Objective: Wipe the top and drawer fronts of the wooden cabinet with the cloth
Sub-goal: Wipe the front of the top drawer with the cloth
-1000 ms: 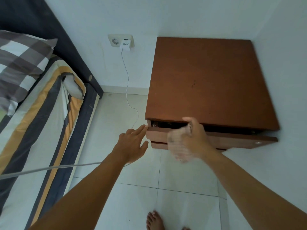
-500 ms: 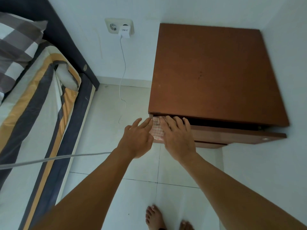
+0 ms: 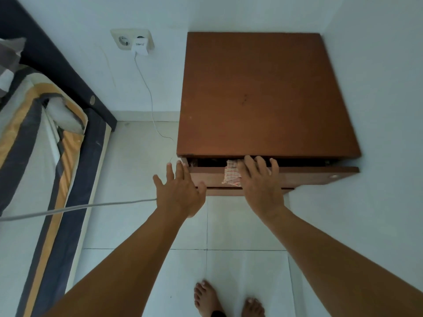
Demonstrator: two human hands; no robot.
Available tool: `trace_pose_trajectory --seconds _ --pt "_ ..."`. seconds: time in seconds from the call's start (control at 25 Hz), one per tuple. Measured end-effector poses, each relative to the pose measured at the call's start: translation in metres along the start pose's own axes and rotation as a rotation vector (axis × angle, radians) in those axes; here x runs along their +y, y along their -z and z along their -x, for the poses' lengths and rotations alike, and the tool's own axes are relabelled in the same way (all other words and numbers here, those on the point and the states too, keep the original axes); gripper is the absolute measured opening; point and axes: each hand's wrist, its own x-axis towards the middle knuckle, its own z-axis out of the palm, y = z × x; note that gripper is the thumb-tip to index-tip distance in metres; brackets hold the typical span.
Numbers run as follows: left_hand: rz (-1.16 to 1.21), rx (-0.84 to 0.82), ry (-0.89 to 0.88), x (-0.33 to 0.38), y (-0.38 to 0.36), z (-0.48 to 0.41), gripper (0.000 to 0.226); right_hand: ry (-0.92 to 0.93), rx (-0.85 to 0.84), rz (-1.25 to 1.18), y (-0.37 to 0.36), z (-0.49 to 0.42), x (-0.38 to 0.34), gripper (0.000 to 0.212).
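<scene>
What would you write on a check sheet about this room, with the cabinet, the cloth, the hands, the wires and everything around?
Surface: wooden cabinet top bare, a small dark mark near its middle.
Job's things: checked cloth pressed on the top drawer front; that drawer is slightly open.
Clutter: nothing seen on the cabinet.
Hands: right hand flat on the cloth, fingers at the drawer's upper edge; left hand open at the drawer's left end, holding nothing.
Cables: white charger cable hangs from the wall socket to the floor; a grey cable crosses the bed edge.
Surroundings: striped bed on the left, white tiled floor, bare feet below.
</scene>
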Motion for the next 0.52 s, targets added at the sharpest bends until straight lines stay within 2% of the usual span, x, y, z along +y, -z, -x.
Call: trace_pose_trajectory --seconds 0.12,0.24,0.36,0.52 --pt "0.052 0.109 -0.117 0.049 0.0 0.0 0.074 -0.023 0.058 0.035 -0.006 0.003 0.013 0.045" --pt "0.137 0.054 -0.07 0.078 -0.01 0.0 0.07 -0.002 0.122 0.007 -0.01 0.008 0.015 0.055" --pt "0.052 0.033 -0.065 0.076 -0.012 -0.001 0.071 0.015 0.127 -0.002 -0.013 0.015 0.035 0.067" --pt "0.001 0.032 -0.077 0.073 -0.013 -0.001 0.071 -0.058 0.116 -0.014 -0.013 0.029 0.069 0.055"
